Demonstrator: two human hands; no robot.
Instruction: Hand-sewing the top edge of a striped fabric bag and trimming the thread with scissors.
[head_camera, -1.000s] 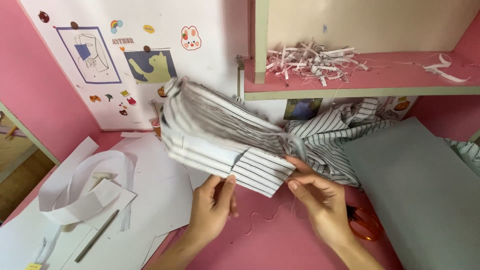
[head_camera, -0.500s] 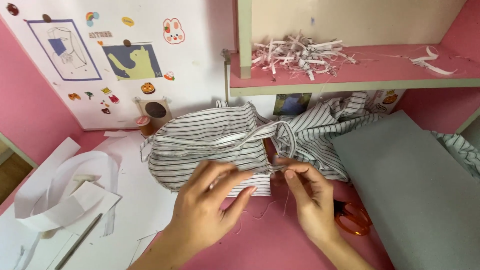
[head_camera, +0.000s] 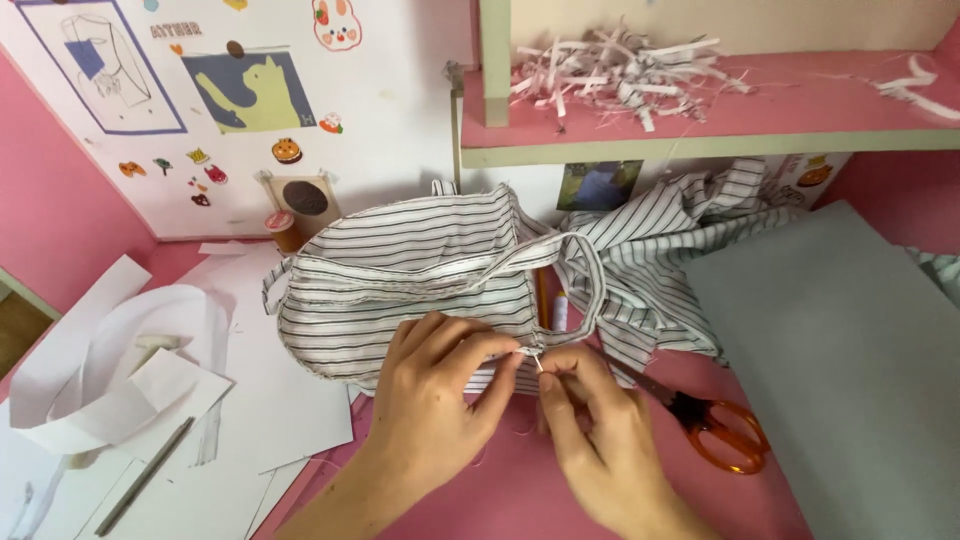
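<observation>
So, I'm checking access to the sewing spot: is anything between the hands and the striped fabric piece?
Nothing visible. The left hand lies flat on the striped fabric piece, and the right hand pinches its lower edge where the fingertips meet. The orange-handled scissors lie apart, to the right of the right hand.

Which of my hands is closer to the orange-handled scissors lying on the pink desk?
Right. The right hand lies just left of the orange-handled scissors, almost touching the blades. The left hand is farther left, resting on the striped fabric.
</observation>
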